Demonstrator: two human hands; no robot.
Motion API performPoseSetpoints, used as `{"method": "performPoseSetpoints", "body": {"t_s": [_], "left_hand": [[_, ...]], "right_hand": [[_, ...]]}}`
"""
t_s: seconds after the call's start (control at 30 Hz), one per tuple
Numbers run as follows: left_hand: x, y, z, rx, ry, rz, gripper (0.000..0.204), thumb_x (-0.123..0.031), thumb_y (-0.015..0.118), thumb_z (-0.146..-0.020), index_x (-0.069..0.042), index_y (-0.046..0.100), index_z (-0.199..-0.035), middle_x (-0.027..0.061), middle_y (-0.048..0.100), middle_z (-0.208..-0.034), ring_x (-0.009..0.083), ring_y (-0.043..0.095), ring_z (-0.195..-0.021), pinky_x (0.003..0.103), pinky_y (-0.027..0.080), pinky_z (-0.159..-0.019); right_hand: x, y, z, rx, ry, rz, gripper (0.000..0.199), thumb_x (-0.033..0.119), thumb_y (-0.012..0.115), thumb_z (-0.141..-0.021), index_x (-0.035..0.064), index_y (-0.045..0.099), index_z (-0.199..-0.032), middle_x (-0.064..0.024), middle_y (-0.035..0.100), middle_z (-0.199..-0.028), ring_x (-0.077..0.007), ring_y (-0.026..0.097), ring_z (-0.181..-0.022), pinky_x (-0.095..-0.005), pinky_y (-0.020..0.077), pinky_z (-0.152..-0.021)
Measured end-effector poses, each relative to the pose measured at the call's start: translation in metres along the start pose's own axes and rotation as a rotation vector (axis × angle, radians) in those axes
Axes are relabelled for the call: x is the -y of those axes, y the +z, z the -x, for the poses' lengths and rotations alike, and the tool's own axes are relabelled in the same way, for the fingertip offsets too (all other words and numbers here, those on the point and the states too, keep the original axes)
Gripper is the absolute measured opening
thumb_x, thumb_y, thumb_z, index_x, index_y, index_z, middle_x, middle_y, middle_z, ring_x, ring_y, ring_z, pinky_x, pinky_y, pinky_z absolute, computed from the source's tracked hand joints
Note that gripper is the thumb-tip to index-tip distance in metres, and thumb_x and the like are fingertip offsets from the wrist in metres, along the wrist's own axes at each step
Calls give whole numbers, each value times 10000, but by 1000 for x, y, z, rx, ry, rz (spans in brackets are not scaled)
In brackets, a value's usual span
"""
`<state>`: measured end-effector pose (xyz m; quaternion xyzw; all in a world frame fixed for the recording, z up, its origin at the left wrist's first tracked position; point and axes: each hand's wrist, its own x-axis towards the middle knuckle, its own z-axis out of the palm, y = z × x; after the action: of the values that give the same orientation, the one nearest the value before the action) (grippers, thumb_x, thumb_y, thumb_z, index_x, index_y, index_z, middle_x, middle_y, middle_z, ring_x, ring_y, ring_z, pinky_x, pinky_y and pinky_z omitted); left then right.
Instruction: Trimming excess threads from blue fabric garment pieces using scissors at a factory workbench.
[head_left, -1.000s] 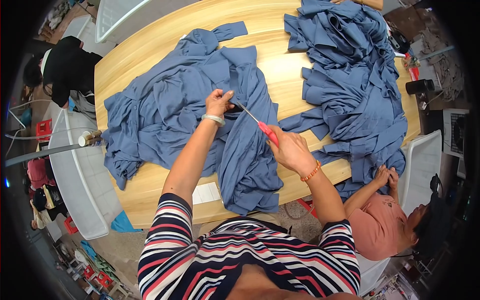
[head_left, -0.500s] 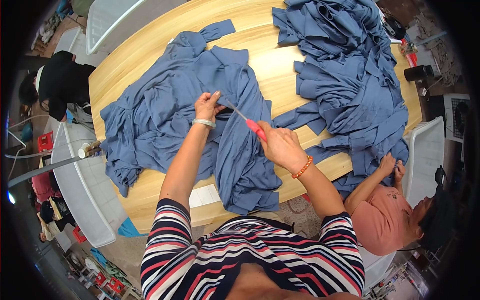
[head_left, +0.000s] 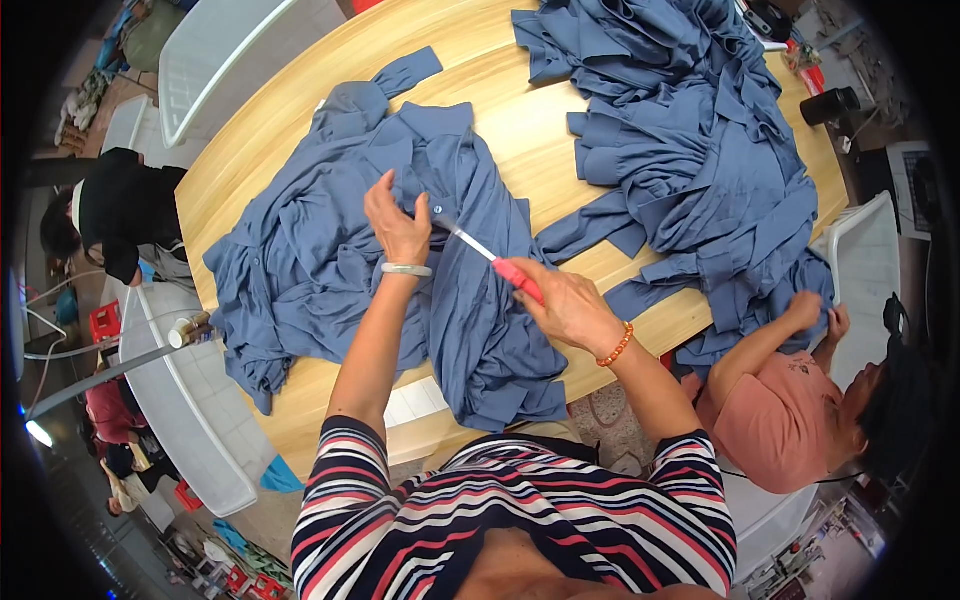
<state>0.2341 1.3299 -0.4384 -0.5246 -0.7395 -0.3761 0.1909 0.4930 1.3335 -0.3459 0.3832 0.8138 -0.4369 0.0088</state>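
A blue-grey shirt lies rumpled on the wooden table in front of me. Over its middle, my left hand has thumb and fingers apart, wearing a pale bangle. Close by the thumb, a small round button shows on the cloth. My right hand, with an orange bead bracelet at the wrist, grips a slim tool with a pink handle and thin pale shaft. Its shaft points up and left towards the button; the tip is blurred, and I cannot tell whether it touches the cloth.
More blue-grey garments are heaped at the right of the wooden table. A co-worker in a pink top handles the heap's near end. Another person in black is at the left, near a white bin. A white paper lies near me.
My left hand has moved slightly left and its fingers have spread away from the cloth. The pink-handled tool stays in my right hand, which has shifted slightly right and down.
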Motion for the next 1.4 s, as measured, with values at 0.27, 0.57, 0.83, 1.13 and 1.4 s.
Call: {"method": "performPoseSetpoints", "body": {"t_s": [0.27,0.57,0.83,1.13,1.4], "left_hand": [[18,90,-10,583,-826,470,425,-172,783,-767,-12,604,-1118,22,624,-772,123,563,-624,270,473,-559],[36,78,-4,635,-1308,1213,134,-87,716,-836,-45,646,-942,-25,616,-747,78,544,-620,234,461,-607],[48,80,13,484,-1247,1259,198,-53,725,-817,9,655,-991,26,677,-873,103,601,-773,207,469,-751],[60,90,18,386,-1342,1418,138,-38,707,-829,-3,644,-946,7,643,-815,101,587,-747,221,470,-733],[57,88,19,379,-1314,1424,110,-62,701,-841,-15,641,-920,34,654,-839,104,599,-766,219,474,-727]], "right_hand": [[-16,2,2,-106,103,-32,394,231,574,-893,102,475,-1252,-240,654,-852,-443,619,-815,-516,483,-734],[-15,-14,-45,-162,115,12,362,247,583,-886,40,539,-1180,-257,644,-837,-449,617,-821,-512,485,-740],[-10,-15,-41,16,103,65,314,263,589,-875,21,553,-1073,-266,642,-856,-446,614,-861,-513,478,-768],[7,-19,-43,112,44,122,282,221,575,-881,23,566,-1083,-252,650,-879,-428,622,-896,-496,481,-797],[4,-15,-36,102,19,136,289,214,568,-882,30,556,-1105,-241,652,-844,-418,631,-844,-489,486,-774]]}}
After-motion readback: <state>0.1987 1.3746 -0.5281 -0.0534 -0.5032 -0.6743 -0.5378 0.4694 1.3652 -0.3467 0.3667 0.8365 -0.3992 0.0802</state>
